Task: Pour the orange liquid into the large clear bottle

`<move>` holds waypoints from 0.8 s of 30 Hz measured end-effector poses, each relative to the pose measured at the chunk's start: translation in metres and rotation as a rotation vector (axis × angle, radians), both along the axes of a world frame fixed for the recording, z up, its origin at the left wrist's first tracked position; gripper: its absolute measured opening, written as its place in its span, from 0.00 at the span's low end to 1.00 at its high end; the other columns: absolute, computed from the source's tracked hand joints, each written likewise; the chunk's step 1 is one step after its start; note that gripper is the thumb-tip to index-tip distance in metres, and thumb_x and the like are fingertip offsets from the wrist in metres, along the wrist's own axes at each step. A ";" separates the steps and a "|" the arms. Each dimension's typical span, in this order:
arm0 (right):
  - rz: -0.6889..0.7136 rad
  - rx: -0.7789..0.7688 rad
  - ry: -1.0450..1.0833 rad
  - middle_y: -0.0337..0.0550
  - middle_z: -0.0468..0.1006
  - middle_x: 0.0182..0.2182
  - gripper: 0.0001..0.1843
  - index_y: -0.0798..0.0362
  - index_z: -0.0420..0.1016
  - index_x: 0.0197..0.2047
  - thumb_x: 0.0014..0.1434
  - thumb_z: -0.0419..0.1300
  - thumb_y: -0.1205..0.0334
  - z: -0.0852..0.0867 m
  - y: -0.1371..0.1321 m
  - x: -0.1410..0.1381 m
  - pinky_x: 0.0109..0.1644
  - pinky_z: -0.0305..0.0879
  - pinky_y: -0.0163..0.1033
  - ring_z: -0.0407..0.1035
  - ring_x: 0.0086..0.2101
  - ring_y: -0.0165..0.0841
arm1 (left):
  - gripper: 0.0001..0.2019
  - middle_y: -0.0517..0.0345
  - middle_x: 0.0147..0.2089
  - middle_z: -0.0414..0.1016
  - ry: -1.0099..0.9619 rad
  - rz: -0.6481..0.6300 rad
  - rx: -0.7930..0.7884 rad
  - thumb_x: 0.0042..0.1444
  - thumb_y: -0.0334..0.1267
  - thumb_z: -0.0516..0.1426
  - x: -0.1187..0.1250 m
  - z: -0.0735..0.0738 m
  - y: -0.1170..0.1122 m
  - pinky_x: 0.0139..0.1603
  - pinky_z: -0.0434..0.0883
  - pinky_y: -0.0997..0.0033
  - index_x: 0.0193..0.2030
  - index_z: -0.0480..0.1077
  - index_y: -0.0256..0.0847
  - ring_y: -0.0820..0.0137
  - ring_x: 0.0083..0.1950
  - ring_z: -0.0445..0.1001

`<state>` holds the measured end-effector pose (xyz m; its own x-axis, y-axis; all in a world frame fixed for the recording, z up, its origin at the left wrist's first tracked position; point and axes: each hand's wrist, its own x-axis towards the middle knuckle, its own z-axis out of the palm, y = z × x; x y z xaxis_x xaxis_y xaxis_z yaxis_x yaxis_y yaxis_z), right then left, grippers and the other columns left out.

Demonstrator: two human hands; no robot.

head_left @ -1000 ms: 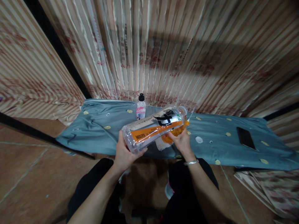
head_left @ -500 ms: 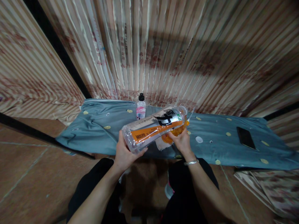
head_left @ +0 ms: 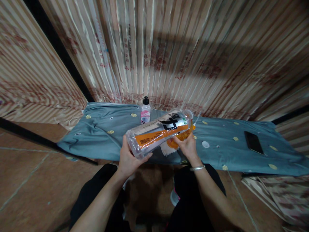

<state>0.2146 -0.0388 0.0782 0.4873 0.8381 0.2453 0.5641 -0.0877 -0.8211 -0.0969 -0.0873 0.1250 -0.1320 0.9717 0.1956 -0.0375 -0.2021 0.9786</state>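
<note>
A large clear plastic bottle (head_left: 158,132) with an orange and black label is tipped almost on its side, its open mouth pointing up and to the right. My left hand (head_left: 127,158) grips its base end. My right hand (head_left: 187,145) holds an orange object (head_left: 180,137) right under the bottle's neck; most of that object is hidden by the bottle and my fingers. A silver bracelet sits on my right wrist. Below the bottle lies a pale cloth or paper (head_left: 166,149).
A low surface covered with a grey-blue cloth (head_left: 101,135) with yellow dots spans the middle. On it stand a small bottle with a black cap and pink label (head_left: 145,111), a white cap (head_left: 205,144) and a dark phone (head_left: 253,142). Striped curtains hang behind. Brown tiled floor below.
</note>
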 end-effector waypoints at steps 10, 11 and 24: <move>0.000 0.003 -0.009 0.69 0.96 0.58 0.58 0.53 0.81 0.70 0.48 0.83 0.22 -0.006 0.001 0.002 0.66 0.89 0.71 0.91 0.59 0.70 | 0.44 0.50 0.54 0.95 0.007 -0.026 0.008 0.39 0.58 0.90 -0.001 0.001 0.000 0.64 0.98 0.43 0.56 0.76 0.48 0.43 0.59 1.00; -0.001 0.005 -0.009 0.69 0.96 0.58 0.58 0.52 0.81 0.69 0.48 0.83 0.21 -0.006 0.001 0.002 0.66 0.89 0.71 0.91 0.59 0.70 | 0.44 0.50 0.54 0.95 0.004 -0.022 0.007 0.39 0.58 0.90 0.000 0.000 0.000 0.64 0.98 0.42 0.56 0.76 0.48 0.43 0.58 1.00; 0.002 0.006 -0.012 0.68 0.96 0.58 0.59 0.51 0.81 0.69 0.48 0.83 0.20 -0.006 0.001 0.004 0.66 0.89 0.71 0.91 0.60 0.70 | 0.43 0.51 0.53 0.95 0.044 -0.035 0.018 0.41 0.57 0.90 -0.001 -0.004 0.001 0.64 0.98 0.43 0.57 0.76 0.48 0.43 0.59 1.00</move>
<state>0.2181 -0.0377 0.0723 0.4826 0.8375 0.2563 0.5742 -0.0816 -0.8146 -0.0981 -0.0861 0.1209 -0.0885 0.9719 0.2184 -0.0019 -0.2194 0.9756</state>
